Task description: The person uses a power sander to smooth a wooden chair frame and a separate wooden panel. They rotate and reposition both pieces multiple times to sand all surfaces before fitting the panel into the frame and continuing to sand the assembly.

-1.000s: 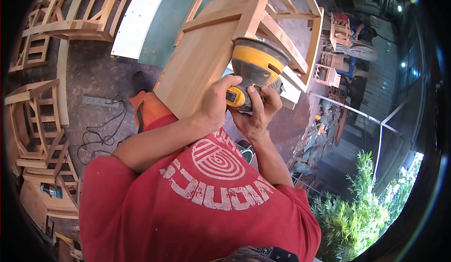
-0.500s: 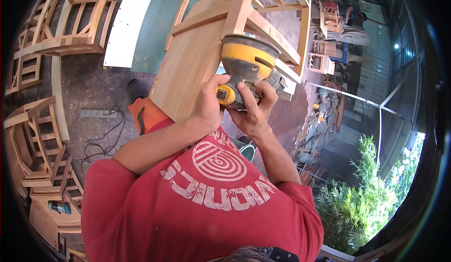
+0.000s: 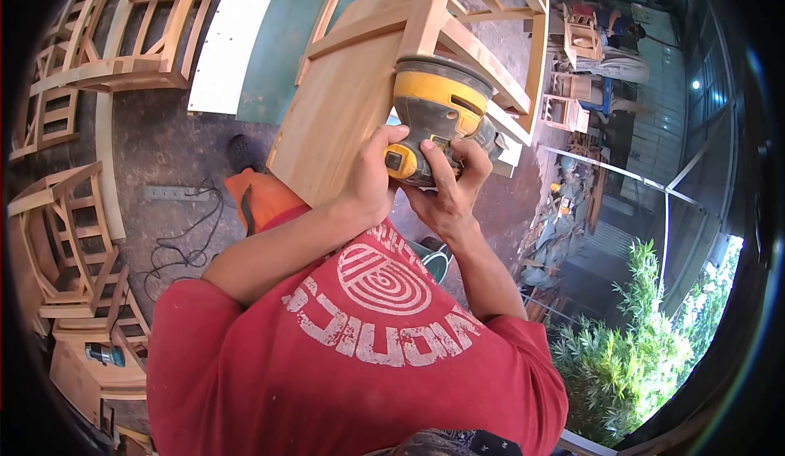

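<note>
A yellow and black orbital sander [image 3: 441, 100] is held between my two hands in front of my chest. Its round dark pad points away from me and overlaps a chair leg in this view. My left hand [image 3: 376, 174] grips the sander's left side, thumb beside its yellow end piece. My right hand [image 3: 451, 182] wraps the body from the near right, with fingers over the top near a small label. Just beyond the sander, an unfinished wooden chair [image 3: 335, 121] lies tipped, its broad flat panel toward me and its legs and rails reaching away.
A white board [image 3: 233, 43] and a green sheet [image 3: 274, 51] lie beyond the chair. Wooden chair frames [image 3: 155, 67] stand at left. A power strip [image 3: 176, 193] and loose black cord [image 3: 192, 251] are on the floor. Another person [image 3: 617, 26] is in the far background.
The view has shifted slightly, moving the scene a little to the right. Both hands keep the same hold on the sander.
</note>
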A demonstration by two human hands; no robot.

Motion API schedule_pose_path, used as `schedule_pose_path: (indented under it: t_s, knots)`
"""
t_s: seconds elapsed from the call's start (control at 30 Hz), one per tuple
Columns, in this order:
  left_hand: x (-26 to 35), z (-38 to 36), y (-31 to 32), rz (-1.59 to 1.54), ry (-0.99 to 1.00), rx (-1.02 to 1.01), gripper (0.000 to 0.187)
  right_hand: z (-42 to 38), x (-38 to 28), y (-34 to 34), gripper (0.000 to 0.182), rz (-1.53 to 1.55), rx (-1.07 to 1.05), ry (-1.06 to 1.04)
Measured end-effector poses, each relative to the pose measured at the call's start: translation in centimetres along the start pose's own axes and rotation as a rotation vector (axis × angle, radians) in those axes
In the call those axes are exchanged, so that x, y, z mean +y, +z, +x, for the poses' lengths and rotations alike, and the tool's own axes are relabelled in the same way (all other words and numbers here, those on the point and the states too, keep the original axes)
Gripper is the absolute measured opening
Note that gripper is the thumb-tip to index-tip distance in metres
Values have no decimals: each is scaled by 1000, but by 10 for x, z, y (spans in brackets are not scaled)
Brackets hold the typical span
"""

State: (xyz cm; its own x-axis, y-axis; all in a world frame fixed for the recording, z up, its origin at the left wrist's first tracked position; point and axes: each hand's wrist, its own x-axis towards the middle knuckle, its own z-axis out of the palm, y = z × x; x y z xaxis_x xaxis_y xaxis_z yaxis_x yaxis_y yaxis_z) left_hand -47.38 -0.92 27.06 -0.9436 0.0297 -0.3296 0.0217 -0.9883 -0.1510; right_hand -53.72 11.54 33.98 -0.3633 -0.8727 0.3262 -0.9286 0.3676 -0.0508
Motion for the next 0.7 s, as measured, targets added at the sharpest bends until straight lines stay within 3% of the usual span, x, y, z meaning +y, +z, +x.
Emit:
schedule_pose_path:
  t_s: [0.23,0.33,0.4,0.7]
  knots:
    - [-8,8,6,96,-116,8,41,-13,5,-5,90,-63,37,92]
    - [-9,7,5,108,-92,84,41,-11,4,-5,88,-55,29,89]
    - [-3,6,-3,51,-28,19,42,-2,-1,1,76,10,34,84]
    - [2,0,-1,-52,47,-58,47,21,-9,-11,67,20,-79,59]
